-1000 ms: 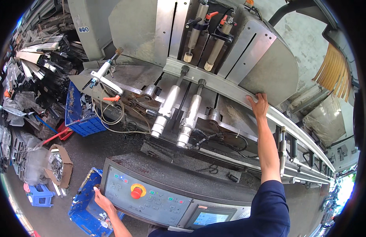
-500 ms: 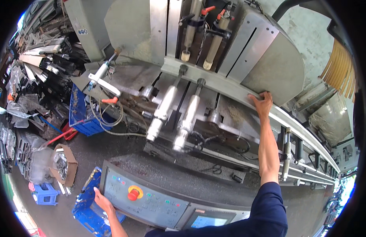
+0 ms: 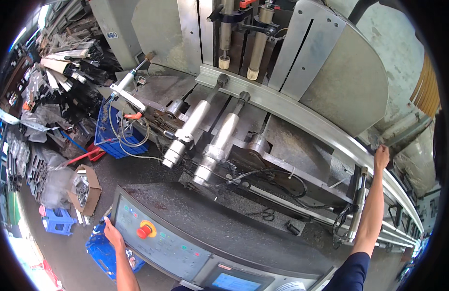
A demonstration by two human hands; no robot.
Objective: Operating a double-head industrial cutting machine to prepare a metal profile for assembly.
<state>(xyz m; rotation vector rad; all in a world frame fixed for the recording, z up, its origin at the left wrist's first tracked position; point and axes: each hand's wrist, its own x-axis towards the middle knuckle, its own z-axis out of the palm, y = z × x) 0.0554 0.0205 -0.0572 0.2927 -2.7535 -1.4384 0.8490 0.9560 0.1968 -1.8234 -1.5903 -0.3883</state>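
Note:
A long silver aluminium profile [image 3: 311, 116] lies across the bed of a cutting machine and runs off to the right. Two metal clamp cylinders [image 3: 219, 145] point at its near side, their dark pads up against it. My right hand [image 3: 381, 157] is beside the profile, far out along its length. Its fingers are curled closed, and what is in them, if anything, is too small to make out. By the lower left edge of the grey control panel [image 3: 156, 242] rests my left hand [image 3: 114, 234], its visible fingers stretched out and the others partly hidden.
The panel bears a red emergency-stop button [image 3: 144, 231] and a lit screen. Two upright clamps [image 3: 224, 60] hang behind the profile. To the left are a blue crate [image 3: 120, 145], a cardboard box [image 3: 91, 189], a blue stool [image 3: 58, 221] and heaped metal offcuts.
My right hand has left its spot on the profile near the machine's right guard and moved right, its fingers now curled. My left hand stays by the panel edge. The view has shifted slightly.

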